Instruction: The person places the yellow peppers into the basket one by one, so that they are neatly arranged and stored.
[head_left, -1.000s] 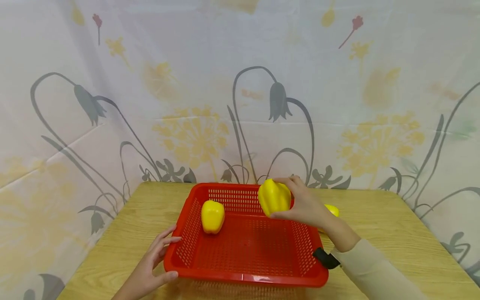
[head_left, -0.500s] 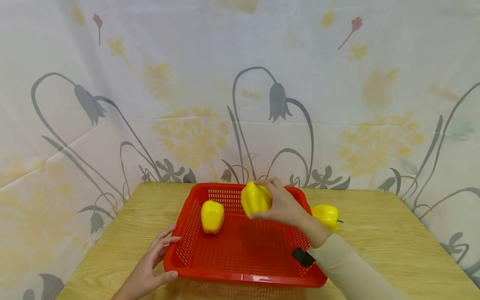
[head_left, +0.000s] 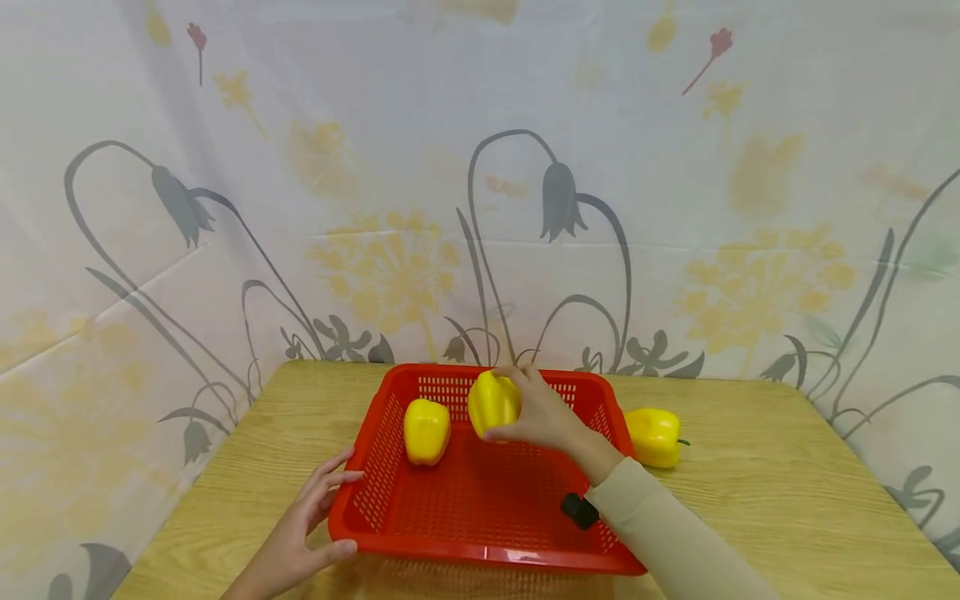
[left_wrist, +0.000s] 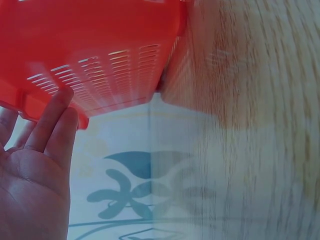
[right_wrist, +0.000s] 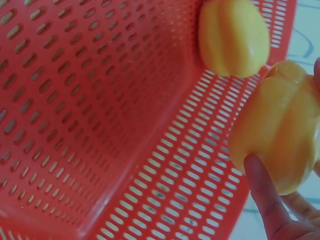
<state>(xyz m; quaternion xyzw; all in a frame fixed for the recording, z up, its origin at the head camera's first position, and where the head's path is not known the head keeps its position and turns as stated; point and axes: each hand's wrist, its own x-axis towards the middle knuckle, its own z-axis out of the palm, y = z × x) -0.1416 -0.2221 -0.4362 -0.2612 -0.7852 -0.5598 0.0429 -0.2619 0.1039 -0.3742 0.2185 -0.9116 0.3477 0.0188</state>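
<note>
My right hand (head_left: 542, 414) grips a yellow bell pepper (right_wrist: 278, 131) between thumb and fingers. It holds the pepper over the back middle of a red plastic basket (head_left: 487, 553). Another yellow bell pepper (head_left: 427, 432) stands inside, by the basket's left wall. A third yellow pepper (head_left: 654, 437), with a green stem, lies on the table just outside the right wall. My left hand (head_left: 298, 527) rests against the basket's left side, thumb by the front corner. Its fairly straight fingers (left_wrist: 52, 117) touch the slotted outer wall in the left wrist view.
The basket stands on a wood-grain table (head_left: 757, 467). A pale cloth (head_left: 420, 167) printed with flowers hangs behind and along the sides. A black band piece (head_left: 580, 511) on my right wrist hangs over the basket's right part.
My right hand has carried its pepper leftward and slightly down over the basket. More of the outside pepper now shows. The left hand and the basket have stayed put.
</note>
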